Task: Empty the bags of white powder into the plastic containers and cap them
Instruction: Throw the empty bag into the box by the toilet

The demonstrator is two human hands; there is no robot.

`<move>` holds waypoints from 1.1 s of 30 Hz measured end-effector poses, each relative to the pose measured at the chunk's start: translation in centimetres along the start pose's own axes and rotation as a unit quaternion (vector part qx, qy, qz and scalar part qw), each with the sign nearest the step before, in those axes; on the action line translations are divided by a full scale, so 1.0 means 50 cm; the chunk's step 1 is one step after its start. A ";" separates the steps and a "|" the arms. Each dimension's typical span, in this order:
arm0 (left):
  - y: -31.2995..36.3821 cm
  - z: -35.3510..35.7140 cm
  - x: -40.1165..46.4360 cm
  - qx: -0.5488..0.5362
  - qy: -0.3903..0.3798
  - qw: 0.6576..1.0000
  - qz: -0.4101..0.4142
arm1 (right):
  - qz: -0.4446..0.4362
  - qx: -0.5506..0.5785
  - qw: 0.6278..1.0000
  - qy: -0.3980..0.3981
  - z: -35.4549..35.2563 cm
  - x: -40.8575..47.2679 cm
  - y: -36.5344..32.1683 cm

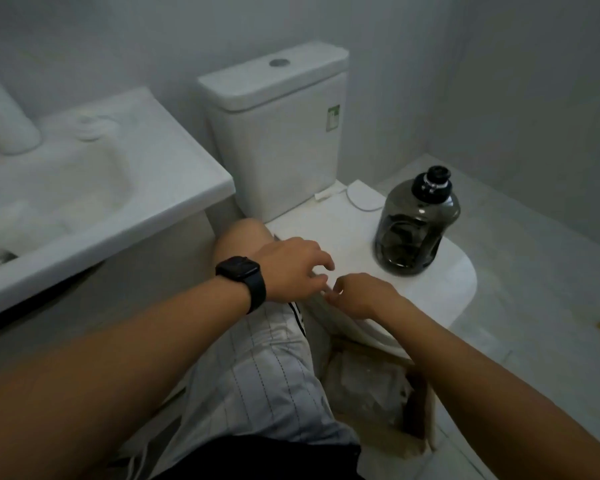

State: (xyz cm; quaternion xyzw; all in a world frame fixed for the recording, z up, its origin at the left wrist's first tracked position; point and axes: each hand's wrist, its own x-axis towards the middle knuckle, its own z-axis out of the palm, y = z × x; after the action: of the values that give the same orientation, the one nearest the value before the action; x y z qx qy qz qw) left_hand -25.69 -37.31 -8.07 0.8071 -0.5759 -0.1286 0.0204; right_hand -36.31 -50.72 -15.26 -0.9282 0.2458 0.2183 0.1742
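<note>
At the left edge of the frame your sink (84,188) is cut off and blurred, and the white bottle (9,123) in the upper left is too soft to identify. Your left hand (291,268) and right hand (361,296) meet at centre over something white; you cannot tell whether either grips it. The cardboard box (378,386) below is partly hidden by your right forearm, its pale contents indistinct.

A small home bathroom: a white toilet with its cistern (274,133) at twelve o'clock, lid (343,244) closed, a white washbasin (94,188) at ten o'clock, pale plain walls, tiled floor (534,271).
</note>
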 end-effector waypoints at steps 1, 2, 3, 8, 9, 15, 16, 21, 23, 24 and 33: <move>-0.011 -0.024 -0.010 0.012 0.023 1.000 -0.008 | -0.005 -0.007 1.000 0.013 -0.031 -0.006 -0.014; -0.021 -0.047 -0.021 0.019 0.044 0.999 -0.020 | -0.014 -0.013 0.999 0.032 -0.060 -0.014 -0.031; -0.030 -0.075 -0.035 0.014 0.065 0.997 -0.026 | -0.022 -0.018 0.998 0.057 -0.095 -0.024 -0.049; -0.066 -0.186 -0.106 -0.020 0.160 0.986 -0.049 | -0.061 -0.014 0.985 0.161 -0.219 -0.058 -0.140; -0.075 -0.208 -0.128 -0.014 0.180 0.982 -0.056 | -0.072 -0.016 0.982 0.176 -0.243 -0.067 -0.166; -0.139 -0.289 -0.247 0.003 0.263 0.960 -0.095 | -0.137 -0.031 0.955 0.263 -0.337 -0.122 -0.311; -0.151 -0.295 -0.267 0.002 0.278 0.955 -0.101 | -0.146 -0.034 0.950 0.272 -0.347 -0.129 -0.335; -0.215 -0.308 -0.378 -0.012 0.321 0.932 -0.170 | -0.201 -0.071 0.927 0.308 -0.383 -0.153 -0.472; -0.246 -0.302 -0.420 -0.022 0.327 0.922 -0.207 | -0.224 -0.090 0.918 0.315 -0.390 -0.158 -0.526; -0.262 -0.295 -0.434 -0.027 0.328 0.917 -0.224 | -0.231 -0.098 0.914 0.318 -0.392 -0.160 -0.547; -0.390 -0.221 -0.551 -0.139 0.409 0.820 -0.377 | -0.270 -0.124 0.901 0.315 -0.359 -0.093 -0.714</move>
State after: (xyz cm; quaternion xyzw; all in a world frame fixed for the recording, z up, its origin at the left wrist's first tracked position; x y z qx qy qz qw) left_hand -13.47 -6.27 4.14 0.9282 -0.1420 0.1370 0.3155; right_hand -15.22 -27.45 9.89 -0.9934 -0.0016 -0.1123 0.0236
